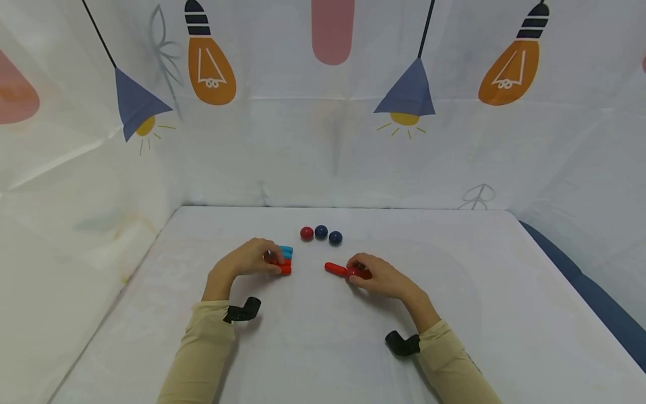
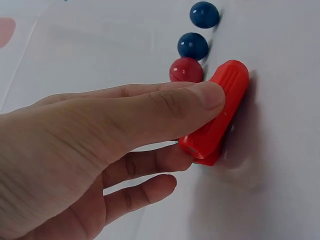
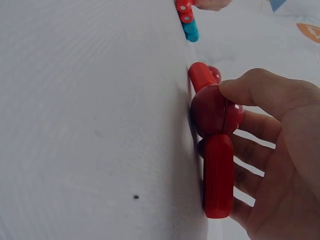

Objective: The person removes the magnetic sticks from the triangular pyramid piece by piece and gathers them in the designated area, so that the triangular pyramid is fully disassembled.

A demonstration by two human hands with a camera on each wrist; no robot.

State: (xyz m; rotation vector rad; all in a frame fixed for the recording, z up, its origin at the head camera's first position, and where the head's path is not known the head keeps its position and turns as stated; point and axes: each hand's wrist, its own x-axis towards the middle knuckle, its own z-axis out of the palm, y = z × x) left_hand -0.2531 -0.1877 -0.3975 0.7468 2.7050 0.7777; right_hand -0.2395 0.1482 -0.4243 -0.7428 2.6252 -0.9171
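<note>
Cloth wall (image 1: pixel 277 146): it stands behind the surface and shows printed lamps and bulbs.
Surface (image 1: pixel 328 348): it is white and extends under both hands.
Right hand (image 1: pixel 381 275): its thumb and fingers pinch the held red ball (image 3: pixel 215 111); the thumb presses on one side, and the other fingers are spread behind, partly hidden.
Left hand (image 1: pixel 250 258): its thumb and fingers pinch the nearest red rod (image 2: pixel 215 117); the thumb lies across it, and two lower fingers are apart from each other.
Rods at the right: the left red rod (image 1: pixel 335 269) and the right red rod (image 3: pixel 218 177) lie on opposite sides of the held ball, close against it.
Rods at the left: the second red rod (image 1: pixel 287 262) lies just beside the pinched one, and two light blue rods (image 1: pixel 287 250) are just beyond.
Loose balls: one red ball (image 1: pixel 307 233) and two dark blue balls (image 1: pixel 335 238) rest near each other, beyond both hands.
</note>
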